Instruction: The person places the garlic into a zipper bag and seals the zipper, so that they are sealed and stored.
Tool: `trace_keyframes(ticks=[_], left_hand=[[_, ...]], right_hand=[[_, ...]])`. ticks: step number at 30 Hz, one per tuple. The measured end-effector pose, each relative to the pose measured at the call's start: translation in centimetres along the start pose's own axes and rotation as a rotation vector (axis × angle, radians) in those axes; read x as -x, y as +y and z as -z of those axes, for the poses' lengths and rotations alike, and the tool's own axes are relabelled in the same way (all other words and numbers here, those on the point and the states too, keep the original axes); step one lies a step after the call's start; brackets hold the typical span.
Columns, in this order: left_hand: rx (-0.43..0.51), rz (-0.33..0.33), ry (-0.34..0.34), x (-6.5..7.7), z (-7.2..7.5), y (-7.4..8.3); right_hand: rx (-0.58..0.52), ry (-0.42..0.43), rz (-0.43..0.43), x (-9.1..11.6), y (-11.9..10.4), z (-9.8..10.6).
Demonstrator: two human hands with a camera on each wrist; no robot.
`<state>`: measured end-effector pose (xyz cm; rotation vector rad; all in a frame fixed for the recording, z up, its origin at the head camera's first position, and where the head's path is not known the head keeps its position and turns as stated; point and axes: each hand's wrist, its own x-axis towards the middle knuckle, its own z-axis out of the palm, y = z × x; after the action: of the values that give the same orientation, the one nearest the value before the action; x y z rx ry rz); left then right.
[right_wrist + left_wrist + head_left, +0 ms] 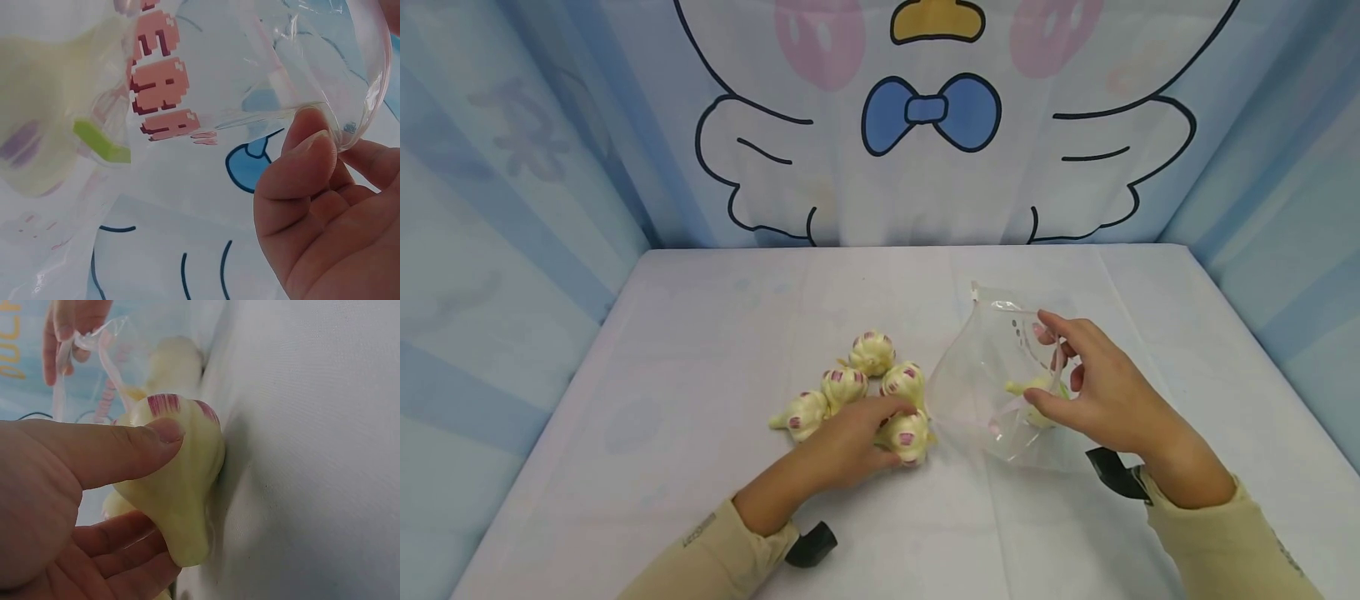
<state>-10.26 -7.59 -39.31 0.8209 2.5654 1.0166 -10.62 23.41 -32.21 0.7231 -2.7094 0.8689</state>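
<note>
My left hand [853, 442] grips a garlic bulb [908, 438], pale with purple streaks, at the near end of a cluster. In the left wrist view the thumb lies across the bulb [187, 456] and the other fingers are partly behind it. Several similar garlic bulbs [844, 387] sit just beyond that hand. To the right, my right hand [1105, 396] pinches the mouth edge of a clear plastic bag [962, 383] with pink print. Through the film a garlic bulb [37, 94] shows inside, blurred. A small green strip [103, 144] is at the bag.
A white cloth [700, 333] covers the table. Light blue curtains [512, 208] stand at both sides, and a cartoon backdrop [925, 183] with a blue bow closes off the back. Dark straps [811, 546] hang at both sleeve cuffs.
</note>
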Motion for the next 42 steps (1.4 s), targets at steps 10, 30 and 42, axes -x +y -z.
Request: trace_keyframes(ticks=[10,30,42], left_hand=[[0.023,0.027,-0.009,-0.1,-0.1,-0.5],[0.027,-0.088,-0.083,0.2,1.4,-0.2],[0.023,0.029,-0.017,0.6,2.5,0.8]], right_hand=[[0.002,0.005,0.015,-0.1,0.1,0.1],[-0.002,-0.004,-0.008,-0.1,0.0,0.2],[-0.012,-0.005,-0.012,0.0,0.1,0.2]])
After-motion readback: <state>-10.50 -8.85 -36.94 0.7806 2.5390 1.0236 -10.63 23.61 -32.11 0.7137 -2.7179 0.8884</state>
